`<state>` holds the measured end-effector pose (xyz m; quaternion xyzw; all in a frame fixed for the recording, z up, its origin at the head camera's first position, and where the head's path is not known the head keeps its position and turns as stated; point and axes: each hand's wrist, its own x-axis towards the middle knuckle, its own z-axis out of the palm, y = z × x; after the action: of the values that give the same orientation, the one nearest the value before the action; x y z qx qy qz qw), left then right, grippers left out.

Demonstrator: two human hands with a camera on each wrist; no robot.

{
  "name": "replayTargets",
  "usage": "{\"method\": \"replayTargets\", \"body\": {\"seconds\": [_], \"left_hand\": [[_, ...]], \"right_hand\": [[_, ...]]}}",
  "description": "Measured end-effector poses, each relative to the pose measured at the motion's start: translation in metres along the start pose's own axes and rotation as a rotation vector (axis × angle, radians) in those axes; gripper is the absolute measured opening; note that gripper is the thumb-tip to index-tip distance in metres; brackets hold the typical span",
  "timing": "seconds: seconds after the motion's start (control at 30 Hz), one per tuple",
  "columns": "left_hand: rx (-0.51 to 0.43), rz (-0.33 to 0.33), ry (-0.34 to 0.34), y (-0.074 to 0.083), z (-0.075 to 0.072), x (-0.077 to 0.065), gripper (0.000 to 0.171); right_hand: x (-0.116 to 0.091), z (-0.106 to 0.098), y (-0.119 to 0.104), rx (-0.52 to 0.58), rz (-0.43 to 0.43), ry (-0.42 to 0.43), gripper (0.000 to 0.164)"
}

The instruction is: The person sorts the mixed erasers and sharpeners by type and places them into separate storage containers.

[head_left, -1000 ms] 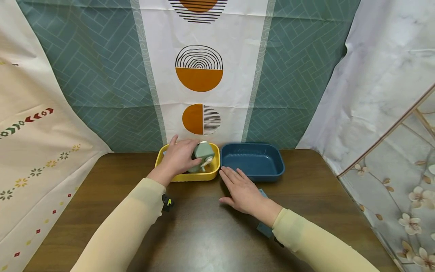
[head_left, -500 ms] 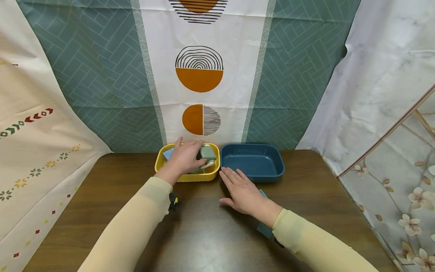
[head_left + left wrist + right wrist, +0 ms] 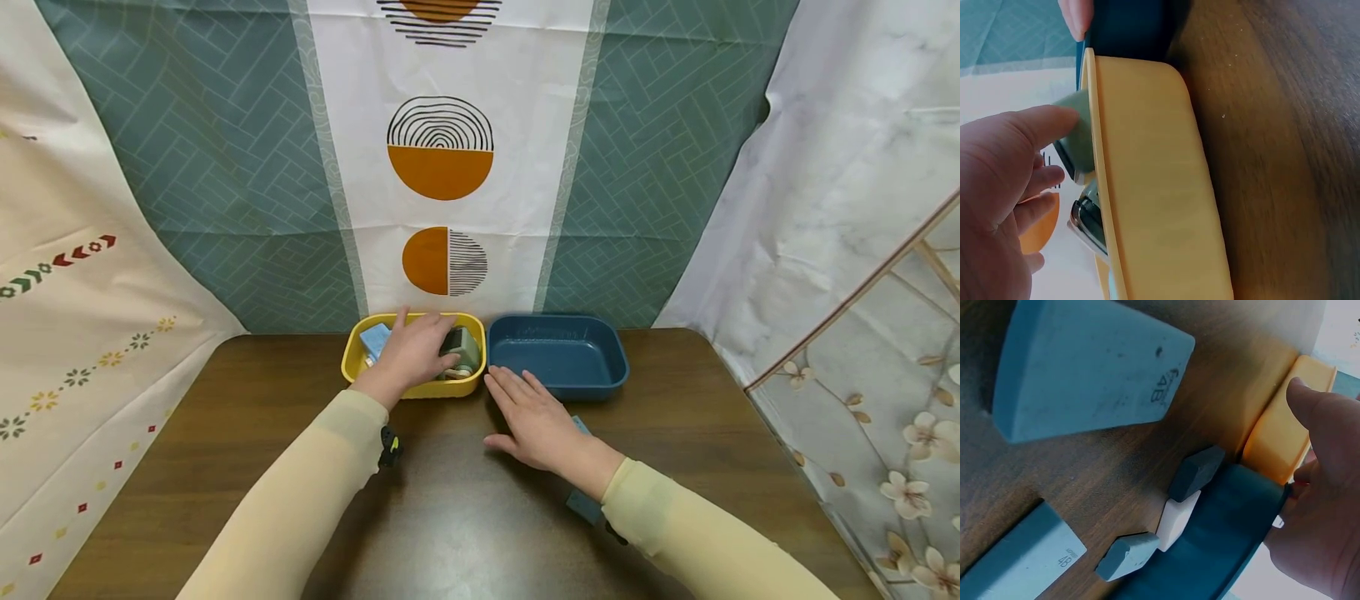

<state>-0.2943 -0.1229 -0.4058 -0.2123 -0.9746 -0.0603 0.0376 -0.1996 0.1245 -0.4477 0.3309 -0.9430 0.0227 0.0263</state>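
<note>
My left hand (image 3: 414,350) reaches into the yellow bin (image 3: 351,367), with thumb and fingers about a boxy green pencil sharpener (image 3: 467,346) with a pale crank. In the left wrist view the thumb lies on the green sharpener (image 3: 1079,140), just above the bin's rim. A light blue block (image 3: 375,340) and a dark, shiny-edged item (image 3: 1088,224) are also in this bin. My right hand (image 3: 534,425) is held flat, fingers extended, fingertips at the near left corner of the dark blue bin (image 3: 611,387). Below it lie blue 4B erasers (image 3: 1094,369).
Against the blue bin's near side lie a dark eraser (image 3: 1196,472), a white eraser (image 3: 1177,520) and a light blue eraser (image 3: 1127,555). Another 4B eraser (image 3: 1025,556) lies farther out on the wooden table (image 3: 465,533). Patterned cloths (image 3: 247,167) hang behind and at both sides.
My left hand has shifted right, and the green sharpener has moved right and lower within the yellow bin, uncovering the light blue block. My right hand has stayed in place.
</note>
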Motion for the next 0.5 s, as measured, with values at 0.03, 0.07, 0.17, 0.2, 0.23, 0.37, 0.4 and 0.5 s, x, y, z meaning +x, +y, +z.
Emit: {"method": "replayTargets", "body": {"seconds": [0.03, 0.07, 0.17, 0.2, 0.23, 0.37, 0.4, 0.5], "left_hand": [[-0.001, 0.001, 0.003, -0.001, 0.000, -0.001, 0.073], [-0.004, 0.002, 0.009, -0.002, 0.000, -0.002, 0.073], [-0.012, 0.012, 0.037, -0.005, 0.001, -0.006, 0.071], [-0.014, 0.015, 0.045, -0.006, 0.001, -0.008, 0.071], [-0.016, 0.016, 0.051, -0.007, 0.001, -0.010, 0.071], [-0.003, 0.012, 0.053, -0.010, 0.001, -0.018, 0.074], [-0.007, 0.006, 0.051, -0.011, 0.001, -0.021, 0.075], [-0.025, -0.016, 0.052, -0.013, 0.001, -0.029, 0.080]], "right_hand": [[0.000, -0.001, 0.000, 0.003, 0.002, 0.000, 0.098], [0.000, -0.001, 0.000, 0.007, 0.003, 0.002, 0.098], [0.000, -0.002, 0.000, 0.014, 0.001, 0.005, 0.098], [0.000, -0.002, 0.001, 0.019, -0.002, 0.008, 0.098], [0.000, -0.002, 0.001, 0.023, -0.004, 0.010, 0.098], [0.000, -0.002, 0.001, 0.031, -0.013, 0.015, 0.098], [-0.001, -0.001, 0.001, 0.033, -0.014, 0.015, 0.098], [-0.001, 0.000, 0.001, 0.035, -0.012, 0.011, 0.098]]}}
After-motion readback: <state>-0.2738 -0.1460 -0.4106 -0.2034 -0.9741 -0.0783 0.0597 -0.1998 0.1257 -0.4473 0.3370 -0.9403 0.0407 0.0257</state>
